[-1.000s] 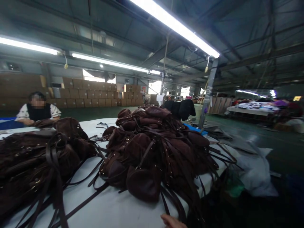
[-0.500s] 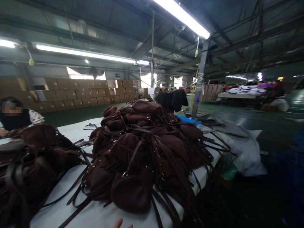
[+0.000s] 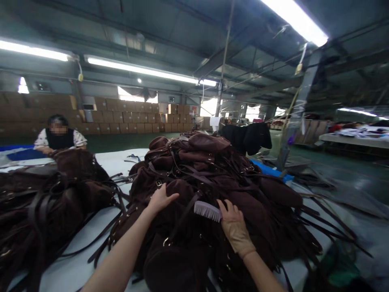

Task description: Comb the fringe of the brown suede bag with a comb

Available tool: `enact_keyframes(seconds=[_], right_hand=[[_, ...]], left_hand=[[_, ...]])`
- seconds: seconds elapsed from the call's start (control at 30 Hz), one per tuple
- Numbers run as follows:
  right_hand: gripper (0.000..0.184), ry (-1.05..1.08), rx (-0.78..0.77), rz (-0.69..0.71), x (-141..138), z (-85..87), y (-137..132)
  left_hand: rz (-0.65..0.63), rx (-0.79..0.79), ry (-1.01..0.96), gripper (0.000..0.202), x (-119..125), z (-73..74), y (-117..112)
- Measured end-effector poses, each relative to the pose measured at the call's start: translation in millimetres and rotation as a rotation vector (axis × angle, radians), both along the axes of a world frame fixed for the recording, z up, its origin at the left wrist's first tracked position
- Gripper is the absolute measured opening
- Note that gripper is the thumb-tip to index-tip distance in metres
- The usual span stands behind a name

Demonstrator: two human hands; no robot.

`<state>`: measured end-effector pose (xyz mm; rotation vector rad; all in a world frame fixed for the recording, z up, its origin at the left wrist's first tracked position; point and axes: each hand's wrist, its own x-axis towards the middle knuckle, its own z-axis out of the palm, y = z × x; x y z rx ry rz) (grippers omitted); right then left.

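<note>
A large heap of dark brown handbags [image 3: 240, 202] with long straps and metal rings lies on the white-covered table. My left hand [image 3: 159, 199] rests on a bag at the near side of the heap, beside a metal buckle, its thumb stretched out to the right. Some of its fingertips are hard to make out. In my gloved right hand [image 3: 235, 227] is a pale lilac brush [image 3: 207, 211], its bristles hanging down over the bags. The fingers are wrapped round the brush's right end.
A second pile of brown bags [image 3: 69, 194] lies on the left, with another person [image 3: 60, 136] seated behind it. Stacked cartons [image 3: 121, 121] line the far wall. To the right stand a metal post [image 3: 296, 113] and a table with light cloth [image 3: 361, 136].
Both my hands have come up over the heap, the right one with the brush; only fingertips showed at the bottom before. The view has swung left, showing more of the other person.
</note>
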<state>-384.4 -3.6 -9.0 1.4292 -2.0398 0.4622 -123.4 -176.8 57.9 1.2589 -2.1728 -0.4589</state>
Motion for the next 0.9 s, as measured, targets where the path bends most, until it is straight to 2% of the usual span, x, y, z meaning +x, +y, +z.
enact_keyframes(seconds=[0.1, 0.13, 0.2, 0.3, 0.4, 0.47, 0.57, 0.63, 0.67, 0.7, 0.77, 0.83, 0.9], right_hand=[[0.058, 0.038, 0.051, -0.059, -9, -25.9, -10], [0.058, 0.049, 0.064, -0.068, -11, -31.7, -10], [0.058, 0.068, 0.078, -0.075, -13, -36.5, -10], [0.056, 0.089, 0.070, -0.060, -15, -32.9, -7], [0.052, 0.114, 0.037, -0.045, -17, -28.9, -7], [0.052, 0.143, 0.013, -0.054, -17, -28.4, -7], [0.055, 0.146, -0.022, -0.036, -14, -25.8, -6], [0.054, 0.112, -0.047, -0.003, -6, -19.5, -4], [0.052, 0.092, -0.070, 0.014, 1, -14.7, -4], [0.051, 0.060, -0.104, 0.055, 10, -9.0, -3], [0.046, -0.084, -0.193, 0.246, 41, 4.6, -1], [0.043, -0.398, -0.256, 0.498, 85, 20.4, 7], [0.049, -0.800, -0.230, 0.667, 141, 37.7, 25]], left_hand=[[0.033, -0.086, -0.174, 0.034, -7, -15.2, 10], [0.055, -0.131, -0.208, 0.033, -4, -15.6, 13], [0.126, -0.172, -0.226, 0.033, 12, -7.2, 12], [0.334, -0.151, -0.149, 0.035, 60, 25.4, -2], [0.556, -0.154, -0.037, 0.041, 131, 74.8, -11], [0.646, -0.209, 0.020, 0.043, 181, 112.3, -4], [0.713, -0.360, 0.028, 0.044, 245, 163.5, 31], [0.753, -0.486, 0.009, 0.042, 277, 186.5, 65], [0.769, -0.556, 0.011, 0.040, 289, 193.4, 85], [0.772, -0.636, 0.014, 0.038, 299, 197.2, 105], [0.724, -0.817, -0.018, 0.038, 312, 196.8, 146], [0.624, -0.942, -0.149, 0.041, 314, 188.4, 182], [0.562, -0.914, -0.304, 0.039, 308, 175.6, 206]])
